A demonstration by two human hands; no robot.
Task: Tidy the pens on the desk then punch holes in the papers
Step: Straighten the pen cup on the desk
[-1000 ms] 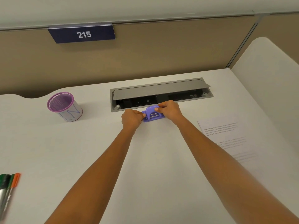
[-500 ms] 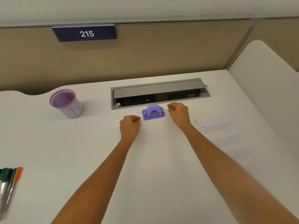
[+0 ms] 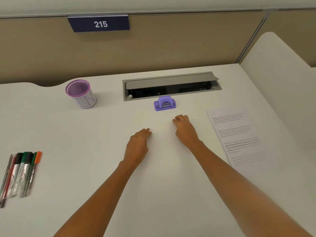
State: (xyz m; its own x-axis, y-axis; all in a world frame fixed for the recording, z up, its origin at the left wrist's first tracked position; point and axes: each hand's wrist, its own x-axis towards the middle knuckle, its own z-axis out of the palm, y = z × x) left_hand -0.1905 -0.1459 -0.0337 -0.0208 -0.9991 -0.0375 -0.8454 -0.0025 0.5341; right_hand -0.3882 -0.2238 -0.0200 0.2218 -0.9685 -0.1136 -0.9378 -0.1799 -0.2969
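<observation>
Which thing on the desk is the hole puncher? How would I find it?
Look for the long grey cable hatch set into the back of the white desk. Right in front of its near edge, ahead of both hands, sits the hole punch. It is the small purple block with an arched handle and metal rods, far squatter than the round purple pen cup off to the left.

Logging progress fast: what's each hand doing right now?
Left hand: open, empty, fingers loosely extended.
Right hand: empty, fingers curled, holding nothing.

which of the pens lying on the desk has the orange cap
The slim pen at the right edge of the row, nearest the hands; the markers beside it have green or black caps.
</observation>
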